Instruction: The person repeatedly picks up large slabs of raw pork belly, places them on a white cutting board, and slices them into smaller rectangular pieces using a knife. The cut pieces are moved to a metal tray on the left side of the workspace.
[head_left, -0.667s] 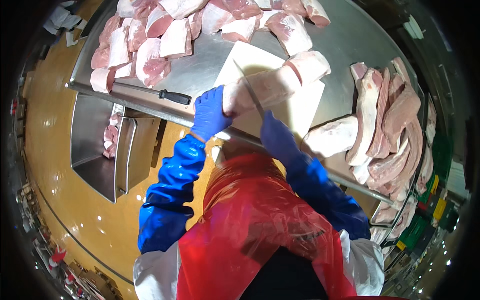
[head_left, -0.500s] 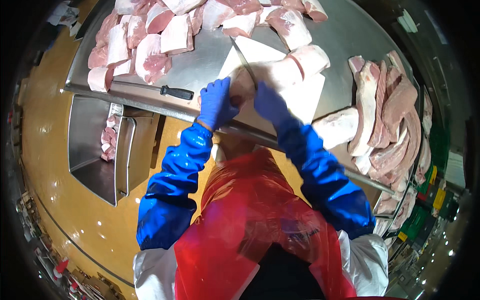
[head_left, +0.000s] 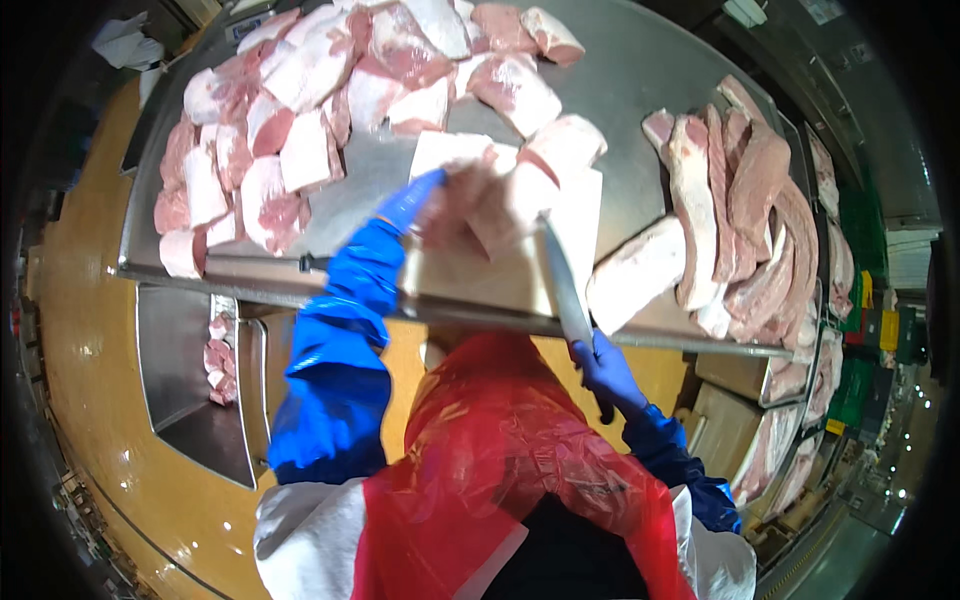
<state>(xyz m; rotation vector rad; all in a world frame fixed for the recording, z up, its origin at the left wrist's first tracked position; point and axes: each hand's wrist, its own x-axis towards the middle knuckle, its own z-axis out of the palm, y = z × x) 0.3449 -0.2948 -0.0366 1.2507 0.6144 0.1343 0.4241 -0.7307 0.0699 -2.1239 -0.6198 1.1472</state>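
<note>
- Spreading under everything, the steel table (head_left: 625,90) shines grey around the white cutting board (head_left: 582,225).
- Beyond the board and to its left, a broad heap of cut chunks (head_left: 310,65) shows pale fat and pink flesh.
- To the board's right, long meat strips (head_left: 697,210) lie overlapping, cream-white to rosy brown.
- On the board is the meat in hand, in thick sections: a rear block (head_left: 565,145) by the far edge, smooth and pale on top; a middle piece (head_left: 520,200), whitish with a pinker lower left side; and a left piece (head_left: 465,195), reddish-pink and smeared by blur.
- Over the board's near right part slants the knife (head_left: 567,285), its tip at the middle piece; contact cannot be told.
- Off the board's near side, the gloved right hand (head_left: 608,372) is curled around the knife's dark handle.
- At the board's left edge, the gloved left hand (head_left: 413,198) reaches the left piece; whether it pinches or presses, I cannot tell.
</note>
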